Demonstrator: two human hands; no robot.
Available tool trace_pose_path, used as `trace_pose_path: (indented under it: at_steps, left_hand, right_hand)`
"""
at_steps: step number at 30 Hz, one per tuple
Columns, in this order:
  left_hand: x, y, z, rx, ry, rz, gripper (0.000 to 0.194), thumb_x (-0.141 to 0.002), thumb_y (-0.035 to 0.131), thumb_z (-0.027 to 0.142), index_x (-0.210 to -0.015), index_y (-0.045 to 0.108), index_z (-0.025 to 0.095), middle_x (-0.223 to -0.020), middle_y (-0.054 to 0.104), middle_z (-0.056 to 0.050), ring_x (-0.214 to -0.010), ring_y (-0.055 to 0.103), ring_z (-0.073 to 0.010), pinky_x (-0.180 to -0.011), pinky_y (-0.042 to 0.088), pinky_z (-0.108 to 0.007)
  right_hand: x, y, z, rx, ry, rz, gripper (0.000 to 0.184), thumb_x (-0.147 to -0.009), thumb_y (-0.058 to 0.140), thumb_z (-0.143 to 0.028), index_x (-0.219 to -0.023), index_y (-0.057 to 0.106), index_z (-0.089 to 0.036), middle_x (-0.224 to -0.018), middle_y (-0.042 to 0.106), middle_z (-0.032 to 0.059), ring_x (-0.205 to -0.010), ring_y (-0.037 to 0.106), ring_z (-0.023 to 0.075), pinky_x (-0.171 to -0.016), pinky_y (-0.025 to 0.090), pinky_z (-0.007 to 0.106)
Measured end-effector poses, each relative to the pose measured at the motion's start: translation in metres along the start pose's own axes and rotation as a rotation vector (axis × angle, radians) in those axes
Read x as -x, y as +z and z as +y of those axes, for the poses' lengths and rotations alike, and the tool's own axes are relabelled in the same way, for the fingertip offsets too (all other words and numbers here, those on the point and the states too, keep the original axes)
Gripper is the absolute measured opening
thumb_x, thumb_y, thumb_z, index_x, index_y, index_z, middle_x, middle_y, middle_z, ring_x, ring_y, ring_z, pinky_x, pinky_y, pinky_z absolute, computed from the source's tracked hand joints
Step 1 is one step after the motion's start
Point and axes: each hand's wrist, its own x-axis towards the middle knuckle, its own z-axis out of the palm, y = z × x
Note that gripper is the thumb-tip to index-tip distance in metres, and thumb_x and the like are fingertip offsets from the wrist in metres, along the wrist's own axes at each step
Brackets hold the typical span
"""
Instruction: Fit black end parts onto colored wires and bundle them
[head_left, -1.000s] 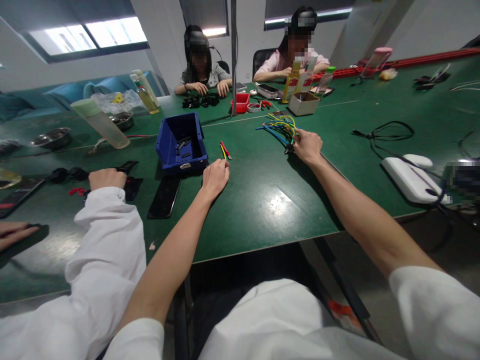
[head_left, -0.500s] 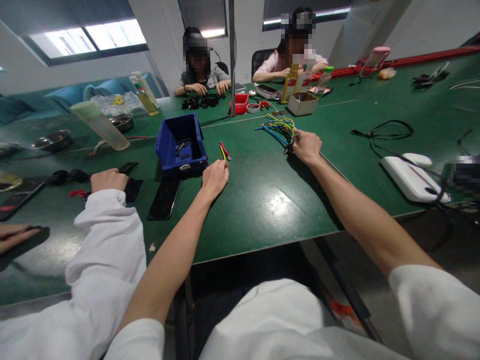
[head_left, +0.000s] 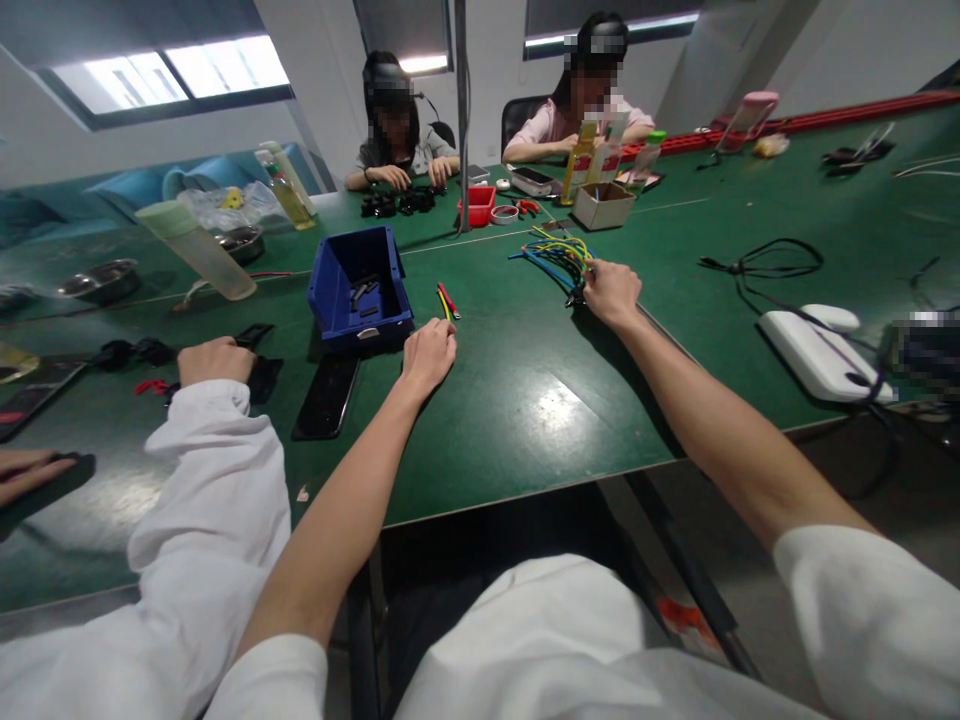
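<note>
My left hand (head_left: 430,352) is closed just in front of the blue bin (head_left: 330,330), its fingers curled downward. Short red and yellow wires (head_left: 448,302) stick out beyond its fingertips, and the hand covers their near end. Farther right, my right hand (head_left: 611,292) grips the near end of a bundle of blue, yellow and green wires (head_left: 555,250), which fan out to the left on the green table. Small dark ends (head_left: 575,297) show under its fingers. Inside the bin lie several small black parts (head_left: 365,292).
A black phone (head_left: 326,398) lies left of my left forearm. Close by on the left is a neighbour's hand (head_left: 217,362) in a white sleeve. A metal pole (head_left: 463,120), a red bin (head_left: 478,205) and a cardboard box (head_left: 602,207) stand beyond. A white device (head_left: 817,355) with cables lies right.
Both hands keep their places and grips. The whole view has shifted very slightly.
</note>
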Motion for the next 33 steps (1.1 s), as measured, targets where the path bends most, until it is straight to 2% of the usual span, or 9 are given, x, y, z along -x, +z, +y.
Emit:
trace_pose_path:
  at_steps: [10,22,33]
  left_hand:
    - [0.0002,-0.0007,0.0012,0.006,-0.001,-0.018,0.024,-0.095,0.041,0.025,-0.103,0.063,0.022,-0.106,0.067,-0.006,-0.094,0.065,-0.0209,-0.077,0.047,-0.031]
    - [0.0006,-0.0017,0.0015,0.011,-0.019,-0.028,0.025,-0.095,0.04,0.026,-0.103,0.064,0.022,-0.107,0.067,-0.005,-0.096,0.064,-0.0206,-0.078,0.047,-0.031]
    - [0.0007,-0.0045,0.0021,0.024,-0.036,-0.057,0.027,-0.095,0.04,0.026,-0.106,0.065,0.023,-0.109,0.066,-0.007,-0.098,0.064,-0.0207,-0.082,0.048,-0.031]
  right_hand:
    - [-0.0004,0.0,0.0016,0.005,-0.021,-0.022,0.038,-0.092,0.048,-0.029,-0.123,0.068,-0.021,-0.111,0.071,0.0175,-0.101,0.066,0.0336,-0.082,0.05,0.041]
    - [0.001,-0.0014,0.0013,0.017,-0.004,-0.037,0.04,-0.092,0.048,-0.034,-0.125,0.066,-0.021,-0.113,0.07,0.0173,-0.103,0.065,0.0327,-0.084,0.049,0.041]
    - [0.002,-0.0046,-0.0008,0.021,0.006,-0.036,0.041,-0.09,0.048,-0.035,-0.123,0.067,-0.019,-0.111,0.07,0.0187,-0.1,0.064,0.0339,-0.08,0.048,0.041]
